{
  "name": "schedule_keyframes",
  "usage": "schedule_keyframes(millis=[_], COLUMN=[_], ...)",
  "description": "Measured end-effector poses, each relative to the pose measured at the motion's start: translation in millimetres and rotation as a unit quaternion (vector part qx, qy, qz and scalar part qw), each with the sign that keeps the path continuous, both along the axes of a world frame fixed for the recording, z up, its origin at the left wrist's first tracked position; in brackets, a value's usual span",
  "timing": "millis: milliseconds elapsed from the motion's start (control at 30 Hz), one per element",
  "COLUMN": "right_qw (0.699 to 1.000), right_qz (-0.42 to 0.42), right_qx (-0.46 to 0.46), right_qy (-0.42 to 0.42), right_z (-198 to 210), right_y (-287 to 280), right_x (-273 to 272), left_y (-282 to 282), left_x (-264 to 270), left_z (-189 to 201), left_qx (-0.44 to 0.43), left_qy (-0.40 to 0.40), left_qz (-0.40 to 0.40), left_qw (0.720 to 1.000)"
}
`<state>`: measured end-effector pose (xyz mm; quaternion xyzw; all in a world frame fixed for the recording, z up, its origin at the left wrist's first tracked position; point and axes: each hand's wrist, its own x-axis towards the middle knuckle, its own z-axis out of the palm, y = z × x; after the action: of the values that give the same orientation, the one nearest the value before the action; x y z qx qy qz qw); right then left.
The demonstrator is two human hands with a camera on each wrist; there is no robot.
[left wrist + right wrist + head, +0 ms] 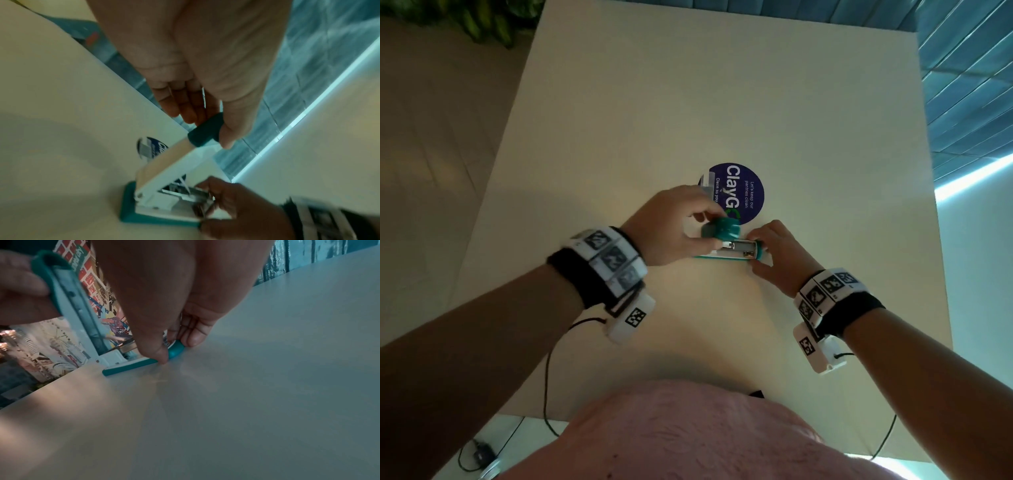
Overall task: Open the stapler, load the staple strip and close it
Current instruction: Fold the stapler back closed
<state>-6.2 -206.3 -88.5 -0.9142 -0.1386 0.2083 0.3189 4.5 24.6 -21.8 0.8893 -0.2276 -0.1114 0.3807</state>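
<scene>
A teal and white stapler (732,251) lies on the cream table (688,113), its base (131,211) flat and its lid (176,164) swung up. My left hand (710,228) pinches the lid's teal tip (205,131) and holds it raised. My right hand (758,251) pinches the stapler's front end (175,350) against the table, thumb on the near side. The metal magazine channel (738,246) is exposed; whether staples lie in it cannot be told. A silvery staple strip (707,185) lies behind the left hand on a sticker.
A round blue sticker (748,192) is stuck to the table just behind the stapler. The table's left edge (493,185) and right edge (931,192) drop to the floor. Black cables (548,387) hang off the near edge by my body.
</scene>
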Motion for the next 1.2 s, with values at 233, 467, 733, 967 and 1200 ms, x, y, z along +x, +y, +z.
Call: schedule_keyframes(millis=[233,467,733,967,1200], right_qw=[1.000,1.000,0.999,0.998,0.998], right_qz=[-0.016,-0.019,-0.035,-0.048,-0.049], right_qx=[0.013,0.011,0.032,0.034,0.029], right_qy=[0.000,0.000,-0.019,-0.022,-0.014], right_z=[0.5,-0.3,-2.1,-2.9,-1.4], right_y=[-0.9,-1.6,-1.6,-1.4,-1.6], right_x=[-2.9,-2.6,-4.9,-6.6,-7.3], left_y=[-54.6,-55.5,-35.5,5.9,6.1], left_x=[4.9,10.7,7.4,-10.3,-6.9], left_z=[-33.8,-43.5,-41.9,-67.6,-76.1], left_qx=[0.118,0.115,0.085,0.062,0.065], left_qy=[-0.017,0.004,0.003,0.030,0.031], left_qz=[-0.086,-0.095,-0.076,0.023,0.010], left_qw=[0.989,0.989,0.993,0.997,0.997])
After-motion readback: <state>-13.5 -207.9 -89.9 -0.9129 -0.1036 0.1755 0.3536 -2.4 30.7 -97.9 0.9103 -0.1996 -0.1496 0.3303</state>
